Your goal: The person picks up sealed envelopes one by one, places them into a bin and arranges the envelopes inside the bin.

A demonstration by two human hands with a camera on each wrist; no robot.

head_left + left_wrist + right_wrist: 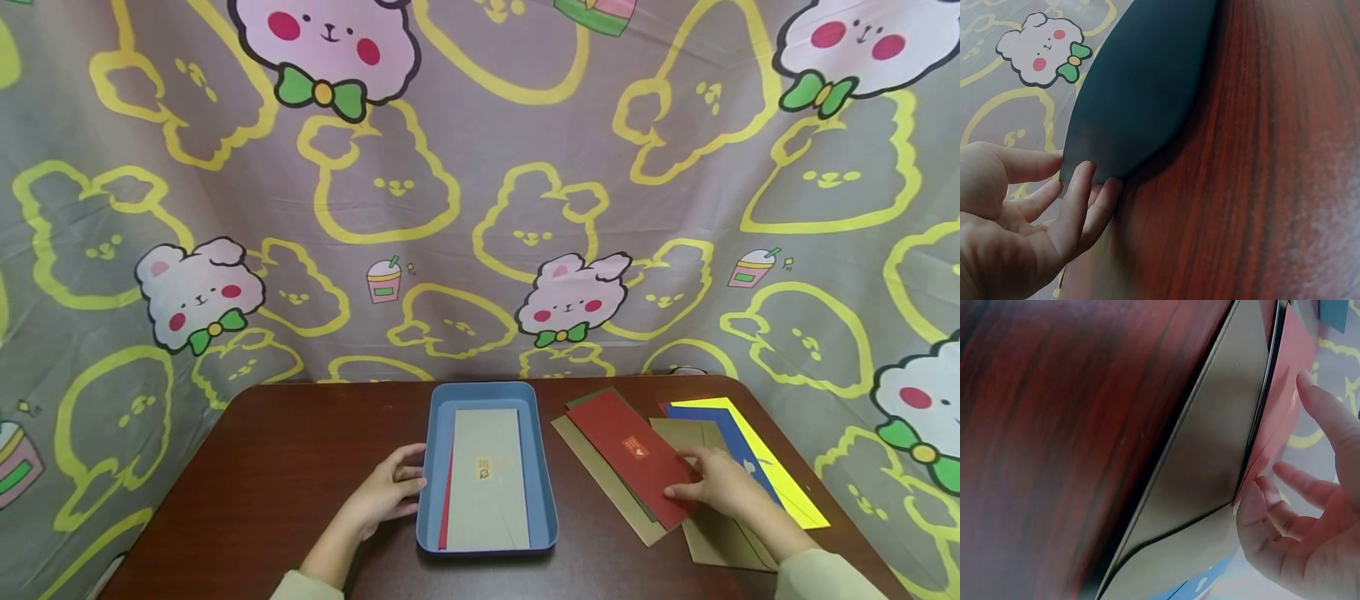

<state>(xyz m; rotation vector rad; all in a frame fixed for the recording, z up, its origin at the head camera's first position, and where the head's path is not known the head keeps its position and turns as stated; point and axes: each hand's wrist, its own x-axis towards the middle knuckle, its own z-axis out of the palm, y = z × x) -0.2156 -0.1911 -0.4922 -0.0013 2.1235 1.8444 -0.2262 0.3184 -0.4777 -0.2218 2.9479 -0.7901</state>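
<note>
A blue tray holds a pale grey envelope lying over a red one that shows along its left side. My left hand touches the tray's outer left wall with loosely bent fingers. On the right, my right hand reaches over a red envelope with a small gold label. Its thumb rests at the red envelope, and the other fingers meet its edge, spread apart. Under that red envelope lie a dark green one and a brown one.
Farther right, another brown envelope, a blue one and a yellow one overlap. Everything lies on a dark reddish-brown wooden table. A patterned cloth hangs behind the table.
</note>
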